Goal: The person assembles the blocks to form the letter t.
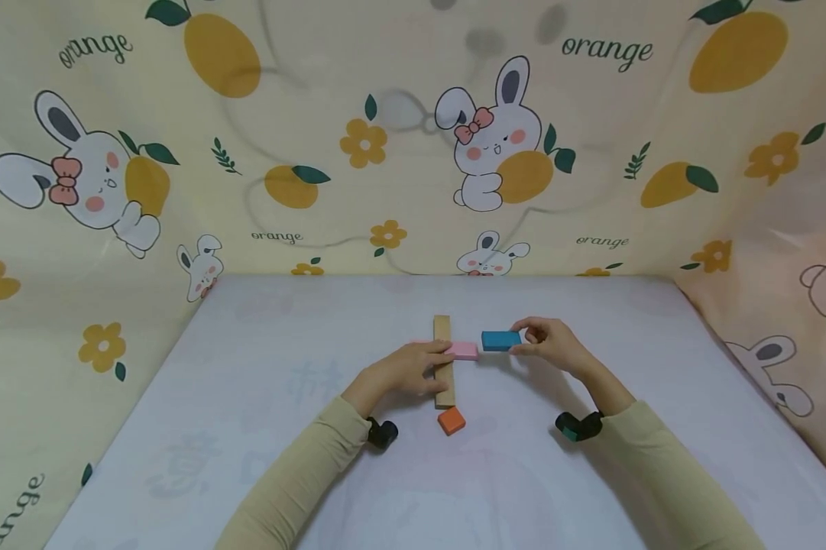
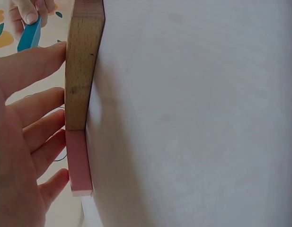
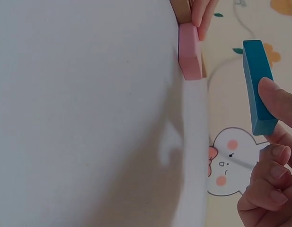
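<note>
My right hand [image 1: 553, 344] pinches a blue rectangular block [image 1: 500, 341] between thumb and fingers. In the right wrist view the blue block [image 3: 259, 87] is held above the table surface, apart from the other blocks. My left hand [image 1: 406, 367] has its fingers extended, the tips touching a natural wood piece [image 2: 82, 71] and a pink block [image 2: 79, 161] in the left wrist view. From the head, a long wooden strip [image 1: 442, 325] points away from me. One pink block [image 1: 464, 351] sits at its right; more pink shows at its left, partly hidden by the left hand.
An orange block [image 1: 451, 421] lies at the near end of the wooden strip, turned at an angle. The white table [image 1: 261, 428] meets a patterned cloth backdrop [image 1: 385, 92] at the back and sides. Each wrist wears a small black camera [image 1: 383, 434].
</note>
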The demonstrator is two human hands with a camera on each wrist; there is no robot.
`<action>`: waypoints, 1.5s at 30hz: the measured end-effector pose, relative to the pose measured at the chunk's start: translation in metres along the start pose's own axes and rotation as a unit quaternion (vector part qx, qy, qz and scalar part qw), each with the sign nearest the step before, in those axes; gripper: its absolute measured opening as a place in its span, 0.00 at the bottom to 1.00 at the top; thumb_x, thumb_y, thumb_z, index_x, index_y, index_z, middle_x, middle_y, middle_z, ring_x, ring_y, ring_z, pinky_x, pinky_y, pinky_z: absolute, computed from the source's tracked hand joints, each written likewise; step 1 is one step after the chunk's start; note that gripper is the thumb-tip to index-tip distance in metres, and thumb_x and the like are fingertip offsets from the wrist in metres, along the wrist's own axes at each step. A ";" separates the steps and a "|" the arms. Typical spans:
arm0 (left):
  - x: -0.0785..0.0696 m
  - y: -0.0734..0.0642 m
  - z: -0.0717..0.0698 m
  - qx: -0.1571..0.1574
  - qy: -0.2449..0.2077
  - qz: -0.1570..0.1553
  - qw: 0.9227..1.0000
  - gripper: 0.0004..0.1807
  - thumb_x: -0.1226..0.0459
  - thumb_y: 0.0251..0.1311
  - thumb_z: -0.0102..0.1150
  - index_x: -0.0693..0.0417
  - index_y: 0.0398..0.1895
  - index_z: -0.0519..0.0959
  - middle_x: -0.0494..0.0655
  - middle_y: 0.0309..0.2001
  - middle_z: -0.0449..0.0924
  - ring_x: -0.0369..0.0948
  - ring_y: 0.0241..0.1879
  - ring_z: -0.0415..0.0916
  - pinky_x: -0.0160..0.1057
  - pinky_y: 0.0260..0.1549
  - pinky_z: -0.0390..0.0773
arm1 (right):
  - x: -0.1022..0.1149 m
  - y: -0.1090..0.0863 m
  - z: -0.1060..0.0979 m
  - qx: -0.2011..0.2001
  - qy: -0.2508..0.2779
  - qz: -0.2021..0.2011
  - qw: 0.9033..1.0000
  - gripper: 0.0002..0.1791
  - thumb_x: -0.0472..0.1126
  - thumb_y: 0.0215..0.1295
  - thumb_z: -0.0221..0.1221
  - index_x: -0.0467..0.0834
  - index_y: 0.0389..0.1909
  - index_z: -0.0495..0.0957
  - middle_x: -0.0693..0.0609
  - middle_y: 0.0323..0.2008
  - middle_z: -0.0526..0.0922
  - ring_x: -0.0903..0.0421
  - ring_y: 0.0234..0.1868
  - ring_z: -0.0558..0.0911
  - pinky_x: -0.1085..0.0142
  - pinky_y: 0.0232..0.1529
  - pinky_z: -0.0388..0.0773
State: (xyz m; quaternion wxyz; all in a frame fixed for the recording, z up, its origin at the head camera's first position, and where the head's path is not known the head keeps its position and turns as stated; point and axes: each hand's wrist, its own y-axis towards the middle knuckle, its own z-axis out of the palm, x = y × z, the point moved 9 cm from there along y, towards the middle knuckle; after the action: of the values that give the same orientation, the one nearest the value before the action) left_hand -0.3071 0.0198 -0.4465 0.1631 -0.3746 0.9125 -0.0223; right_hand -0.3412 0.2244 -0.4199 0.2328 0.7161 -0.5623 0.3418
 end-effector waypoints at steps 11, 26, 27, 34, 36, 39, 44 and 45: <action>0.001 0.000 0.002 -0.003 -0.002 0.001 1.000 0.31 0.50 0.66 0.53 0.48 0.70 0.65 0.46 0.76 0.56 0.44 0.76 0.52 0.45 0.74 0.56 | 0.000 -0.011 -0.001 0.003 0.014 -0.010 1.000 0.22 0.43 0.56 0.68 0.37 0.49 0.77 0.54 0.25 0.64 0.62 0.27 0.64 0.70 0.26 0.60; 0.001 0.002 0.003 0.000 -0.010 0.002 1.000 0.31 0.51 0.66 0.54 0.50 0.70 0.65 0.47 0.76 0.56 0.44 0.76 0.52 0.45 0.74 0.56 | -0.003 -0.025 -0.002 0.004 0.025 0.001 1.000 0.23 0.43 0.56 0.68 0.36 0.49 0.77 0.53 0.26 0.64 0.62 0.28 0.65 0.70 0.25 0.61; 0.001 0.002 0.003 0.002 -0.010 0.001 1.000 0.31 0.51 0.66 0.54 0.49 0.70 0.65 0.47 0.76 0.56 0.44 0.76 0.52 0.45 0.74 0.56 | -0.003 -0.026 -0.002 0.003 0.025 0.001 1.000 0.23 0.43 0.55 0.69 0.36 0.49 0.77 0.53 0.26 0.64 0.62 0.28 0.65 0.70 0.25 0.61; 0.000 0.002 0.003 0.006 -0.013 0.003 1.000 0.31 0.51 0.66 0.54 0.50 0.70 0.65 0.48 0.76 0.56 0.45 0.76 0.52 0.44 0.74 0.56 | -0.003 -0.032 0.000 0.005 0.034 -0.001 0.999 0.23 0.42 0.55 0.69 0.35 0.48 0.77 0.53 0.25 0.64 0.63 0.26 0.64 0.71 0.24 0.60; -0.001 0.003 0.003 0.006 -0.014 0.003 1.000 0.31 0.51 0.66 0.54 0.50 0.70 0.65 0.48 0.76 0.56 0.45 0.76 0.52 0.44 0.74 0.57 | -0.002 -0.033 0.001 0.008 0.039 -0.004 0.999 0.22 0.42 0.55 0.69 0.34 0.48 0.77 0.54 0.25 0.64 0.64 0.26 0.65 0.71 0.24 0.60; 0.000 0.003 0.002 0.004 -0.013 0.001 1.000 0.31 0.52 0.66 0.54 0.50 0.70 0.65 0.47 0.76 0.56 0.44 0.76 0.52 0.44 0.74 0.57 | 0.000 -0.035 0.003 0.012 0.044 -0.010 0.999 0.22 0.41 0.55 0.69 0.34 0.47 0.77 0.55 0.24 0.64 0.65 0.25 0.64 0.72 0.23 0.61; 0.001 0.003 0.002 0.005 -0.007 -0.011 1.000 0.31 0.51 0.66 0.54 0.47 0.71 0.64 0.45 0.76 0.55 0.43 0.77 0.52 0.43 0.74 0.56 | 0.003 -0.038 0.007 0.021 0.052 -0.014 0.998 0.21 0.40 0.54 0.69 0.34 0.46 0.77 0.55 0.23 0.64 0.65 0.24 0.64 0.72 0.23 0.61; 0.001 0.003 0.002 0.006 -0.007 -0.013 1.000 0.31 0.50 0.66 0.54 0.47 0.71 0.64 0.45 0.76 0.55 0.43 0.77 0.52 0.43 0.74 0.56 | 0.004 -0.039 0.008 0.023 0.052 -0.013 0.998 0.21 0.40 0.54 0.69 0.34 0.46 0.78 0.55 0.23 0.64 0.65 0.24 0.65 0.72 0.23 0.61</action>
State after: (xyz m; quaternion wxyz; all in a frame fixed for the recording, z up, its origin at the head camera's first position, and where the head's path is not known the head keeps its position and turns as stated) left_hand -0.3094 0.0214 -0.4489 0.1712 -0.3854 0.9063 -0.0272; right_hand -0.3016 0.2261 -0.4199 0.2504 0.7097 -0.5318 0.3883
